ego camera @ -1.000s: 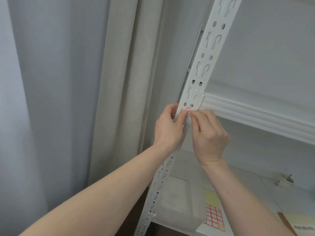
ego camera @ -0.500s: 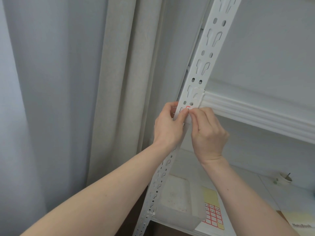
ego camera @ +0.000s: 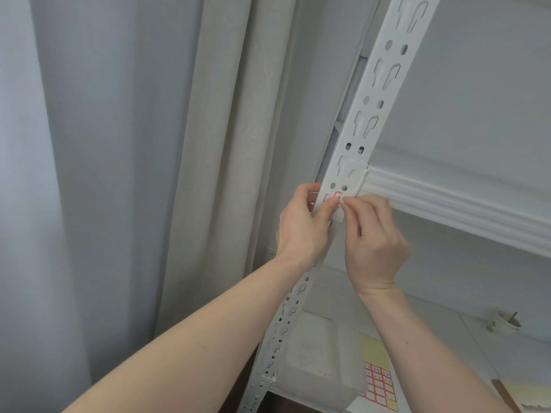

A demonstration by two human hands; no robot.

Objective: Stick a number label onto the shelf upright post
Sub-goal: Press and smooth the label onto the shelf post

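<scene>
Head view, left hand (ego camera: pixel 301 225) gripping upright post (ego camera: pixel 354 138), right hand (ego camera: pixel 372 242) pinching red-bordered label (ego camera: pixel 338 195), its number unreadable

Both bare forearms extend up and forward. Left hand (ego camera: pixel 301 225): fingers curled, thumb extended rightward. Right hand (ego camera: pixel 372 242): fingers curled, fingertips (ego camera: pixel 347 204) meeting the left thumb.

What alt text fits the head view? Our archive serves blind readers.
Two hands press a red-edged number label onto a white slotted shelf post; the left hand grips the post, the right hand pinches the label. A label sheet lies on the shelf below.
</scene>
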